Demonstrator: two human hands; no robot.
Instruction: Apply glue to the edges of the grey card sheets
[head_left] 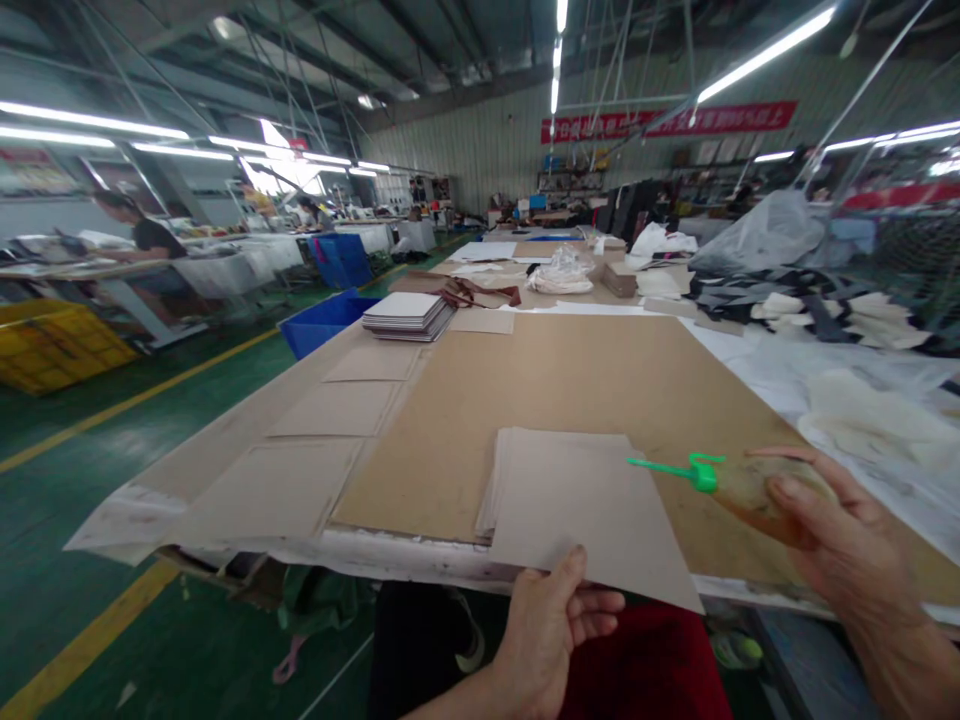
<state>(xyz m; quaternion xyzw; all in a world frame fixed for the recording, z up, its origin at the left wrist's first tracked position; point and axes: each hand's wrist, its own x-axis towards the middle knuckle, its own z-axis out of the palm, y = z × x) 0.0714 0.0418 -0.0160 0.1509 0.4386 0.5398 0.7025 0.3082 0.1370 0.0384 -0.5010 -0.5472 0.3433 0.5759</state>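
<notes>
My left hand point(546, 625) pinches the near edge of a greyish-beige cardboard sheet point(592, 500), thumb on top and fingers below. Under that sheet, more sheets show at its left side, and its near right corner juts past the table edge. In my right hand point(840, 520) is a squeeze glue bottle point(769, 495) with amber liquid inside and a green nozzle. The bottle lies on its side in the grip, nozzle pointing left over the sheet's far right corner. Whether the tip touches the sheet, I cannot tell.
A brown board point(570, 370) covers the table's middle. Cardboard sheets point(330, 408) lie in a row at left, with a stack of panels point(405, 315) beyond. Dark fabric scraps point(757, 295) pile at right. A blue bin point(322, 325) stands beside the table; a person point(150, 235) sits far left.
</notes>
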